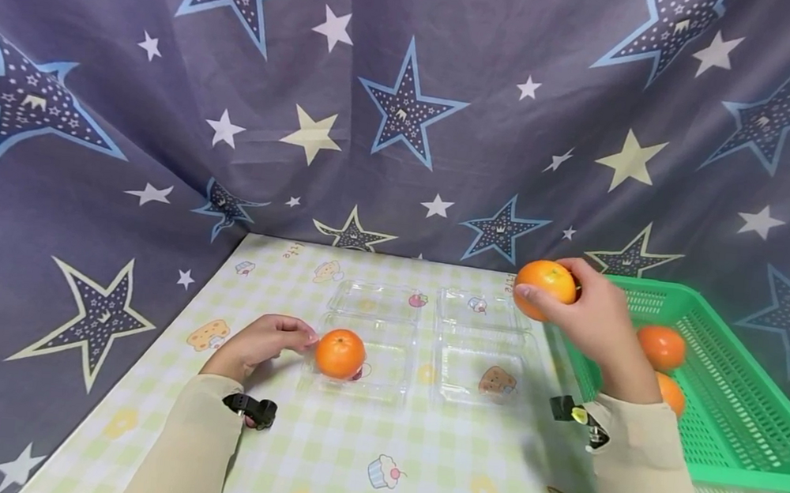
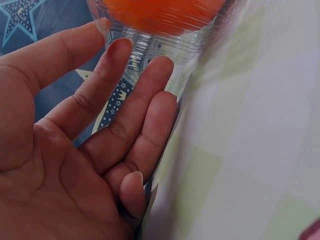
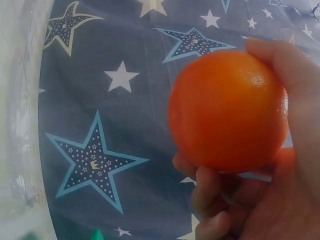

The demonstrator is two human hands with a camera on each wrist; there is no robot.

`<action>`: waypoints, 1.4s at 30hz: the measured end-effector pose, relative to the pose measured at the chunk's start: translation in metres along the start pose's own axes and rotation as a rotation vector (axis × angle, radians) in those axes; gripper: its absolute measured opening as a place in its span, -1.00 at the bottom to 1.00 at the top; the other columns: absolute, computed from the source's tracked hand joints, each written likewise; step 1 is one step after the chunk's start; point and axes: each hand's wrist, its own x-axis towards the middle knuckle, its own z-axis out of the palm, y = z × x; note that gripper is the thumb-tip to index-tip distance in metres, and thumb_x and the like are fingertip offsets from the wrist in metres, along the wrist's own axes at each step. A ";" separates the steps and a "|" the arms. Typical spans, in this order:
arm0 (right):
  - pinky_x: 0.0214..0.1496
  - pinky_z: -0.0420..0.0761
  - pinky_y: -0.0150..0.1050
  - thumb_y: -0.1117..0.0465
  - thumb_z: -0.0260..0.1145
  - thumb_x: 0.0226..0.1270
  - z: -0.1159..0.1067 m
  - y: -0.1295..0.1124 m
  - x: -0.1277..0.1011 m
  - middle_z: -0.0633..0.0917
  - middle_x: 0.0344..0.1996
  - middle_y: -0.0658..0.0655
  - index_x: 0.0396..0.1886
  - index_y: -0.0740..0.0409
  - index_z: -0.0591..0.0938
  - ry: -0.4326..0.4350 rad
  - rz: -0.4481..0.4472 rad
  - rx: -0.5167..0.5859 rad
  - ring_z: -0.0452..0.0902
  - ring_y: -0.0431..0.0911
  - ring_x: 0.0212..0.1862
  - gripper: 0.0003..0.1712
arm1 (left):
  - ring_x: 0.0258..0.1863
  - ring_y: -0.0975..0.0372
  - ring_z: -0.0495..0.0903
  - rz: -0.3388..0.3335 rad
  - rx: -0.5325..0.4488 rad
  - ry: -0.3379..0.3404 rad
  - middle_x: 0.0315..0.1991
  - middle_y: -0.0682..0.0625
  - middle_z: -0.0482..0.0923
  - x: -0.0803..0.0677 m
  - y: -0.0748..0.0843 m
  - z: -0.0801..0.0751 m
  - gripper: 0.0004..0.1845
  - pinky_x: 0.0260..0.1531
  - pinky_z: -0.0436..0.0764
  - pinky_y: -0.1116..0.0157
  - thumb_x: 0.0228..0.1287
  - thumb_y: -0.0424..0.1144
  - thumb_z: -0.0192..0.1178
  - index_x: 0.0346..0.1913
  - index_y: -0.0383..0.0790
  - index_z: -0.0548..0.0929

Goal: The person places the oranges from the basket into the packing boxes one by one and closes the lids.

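My right hand (image 1: 592, 313) grips an orange (image 1: 545, 290) in the air, thumb on the near side, beside the green basket. In the right wrist view, this orange (image 3: 227, 111) fills the grasp between the thumb and curled fingers. Another orange (image 1: 340, 354) sits in the left part of the left clear plastic clamshell box (image 1: 391, 361). My left hand (image 1: 264, 345) is at that box's left rim. In the left wrist view, its thumb and fingertips reach the ridged clear wall (image 2: 165, 45), fingers extended and slightly bent.
A second clear clamshell box (image 1: 471, 377) lies open to the right, lid toward the back. The green basket (image 1: 745, 391) at the right holds more oranges (image 1: 661, 347). A starry curtain (image 1: 399, 199) hangs behind the checked table cover (image 1: 317, 461).
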 end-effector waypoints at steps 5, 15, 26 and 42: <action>-0.26 0.57 -0.14 -0.40 0.42 0.22 0.004 -0.001 -0.002 0.72 -0.11 0.17 0.20 0.00 0.58 -0.015 -0.025 -0.007 0.58 0.05 -0.22 -0.24 | 0.02 0.12 0.57 0.013 -0.002 -0.006 -0.15 0.01 0.78 -0.002 0.001 0.000 -0.59 0.05 0.35 0.05 0.32 0.09 0.38 0.02 -0.15 0.75; -0.22 0.56 -0.13 -0.38 0.42 0.24 0.017 -0.003 -0.003 0.72 -0.10 0.14 0.22 -0.01 0.58 -0.028 -0.062 -0.016 0.58 0.04 -0.19 -0.25 | 0.03 0.10 0.57 0.014 -0.011 0.002 -0.15 -0.01 0.78 -0.002 0.004 -0.001 -0.58 0.08 0.34 0.07 0.29 0.09 0.41 0.01 -0.15 0.75; -0.19 0.61 -0.14 -0.44 0.41 0.21 0.033 -0.014 -0.005 0.69 -0.07 0.10 0.23 -0.02 0.60 -0.071 -0.076 0.001 0.58 0.03 -0.14 -0.21 | 0.01 0.11 0.59 -0.003 -0.013 0.002 -0.13 0.01 0.78 -0.001 -0.002 -0.005 -0.59 0.11 0.34 0.06 0.25 0.09 0.43 0.00 -0.12 0.76; -0.17 0.69 -0.14 -0.40 0.49 0.13 0.052 -0.018 -0.011 0.61 0.14 0.06 0.29 -0.09 0.59 -0.107 -0.138 0.030 0.58 -0.01 -0.04 -0.17 | 0.01 0.10 0.55 0.013 -0.015 -0.002 -0.18 0.00 0.78 -0.003 0.000 -0.002 -0.61 0.00 0.33 0.12 0.28 0.06 0.41 0.00 -0.14 0.75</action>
